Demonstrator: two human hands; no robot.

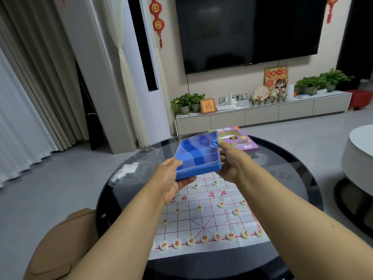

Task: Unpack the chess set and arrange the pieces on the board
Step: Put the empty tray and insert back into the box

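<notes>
Blue case point(198, 158); red-gridded white board point(210, 217); purple box point(242, 141).

Two bare forearms, left hand point(168, 181), right hand point(229, 164) (seemingly no sleeves)

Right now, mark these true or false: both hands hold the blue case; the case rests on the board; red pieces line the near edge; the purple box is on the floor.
1. Both hands, left and right, hold the blue case: true.
2. The case rests on the board: false, it is held above it.
3. Red-marked pieces line the board's near edge: true.
4. The purple box is on the floor: false, it lies on the round table.
</notes>
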